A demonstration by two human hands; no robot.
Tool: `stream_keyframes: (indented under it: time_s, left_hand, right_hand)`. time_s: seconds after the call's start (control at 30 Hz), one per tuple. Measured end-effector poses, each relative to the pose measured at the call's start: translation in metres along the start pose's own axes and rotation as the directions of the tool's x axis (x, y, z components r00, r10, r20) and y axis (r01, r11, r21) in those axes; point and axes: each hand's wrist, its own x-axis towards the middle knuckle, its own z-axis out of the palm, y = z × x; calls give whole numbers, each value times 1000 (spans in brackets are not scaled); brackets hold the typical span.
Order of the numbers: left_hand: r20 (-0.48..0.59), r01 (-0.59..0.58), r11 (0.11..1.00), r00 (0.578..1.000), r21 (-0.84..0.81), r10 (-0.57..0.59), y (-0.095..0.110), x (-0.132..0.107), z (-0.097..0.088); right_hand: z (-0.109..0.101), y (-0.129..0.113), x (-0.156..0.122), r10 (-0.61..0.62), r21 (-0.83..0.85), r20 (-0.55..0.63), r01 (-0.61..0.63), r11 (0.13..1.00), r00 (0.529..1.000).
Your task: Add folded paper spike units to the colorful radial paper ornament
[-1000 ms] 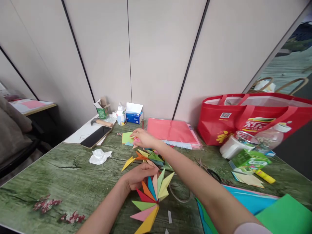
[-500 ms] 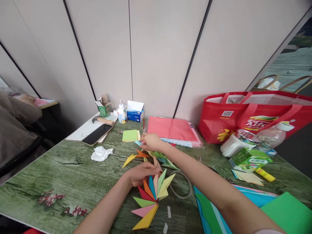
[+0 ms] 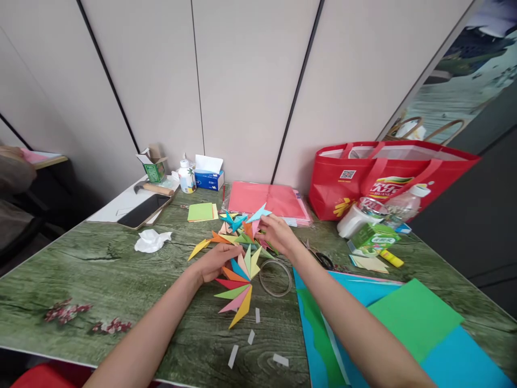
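Observation:
My left hand (image 3: 216, 261) rests closed on the upper left of a fan of folded paper points (image 3: 238, 283) in many colours, lying on the green wood-pattern table (image 3: 100, 275). My right hand (image 3: 277, 234) is raised a little beyond it and pinches a light blue folded paper point (image 3: 258, 214). Between and behind the hands lies a loose heap of more folded points (image 3: 230, 231), including a yellow one (image 3: 198, 249) at the left. A clear tape ring (image 3: 275, 277) lies just right of the fan.
Blue and green paper sheets (image 3: 404, 318) cover the near right. Scissors (image 3: 319, 257), a red bag (image 3: 388, 175), a jar and bottle, pink paper (image 3: 266, 199), sticky notes (image 3: 201, 212), a phone (image 3: 143, 210), crumpled tissue (image 3: 151, 241), a hammer and small boxes stand around. Tape strips (image 3: 250, 345) lie near.
My right hand pulled back from the far sticky notes toward the fan, now holding up a light blue folded point. The left hand stayed on the fan. The view shifted left.

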Motion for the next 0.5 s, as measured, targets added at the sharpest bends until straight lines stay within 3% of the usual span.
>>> stream_keyframes:
  time_s: [0.07, 0.17, 0.5]
  left_hand:
    - [30, -7, 1000, 1000, 6, 6, -2, 1, -3]
    - [63, -13, 1000, 998, 2, 12, -4, 3, -5]
    - [-14, -4, 1000, 1000, -17, 4, -1, 3, -2]
  right_hand:
    - [2, 5, -3, 51, 215, 4, -50, 975, 999]
    - [2, 9, -1, 144, 507, 35, -142, 850, 989]
    - [3, -4, -4, 141, 606, -28, -96, 789, 990]
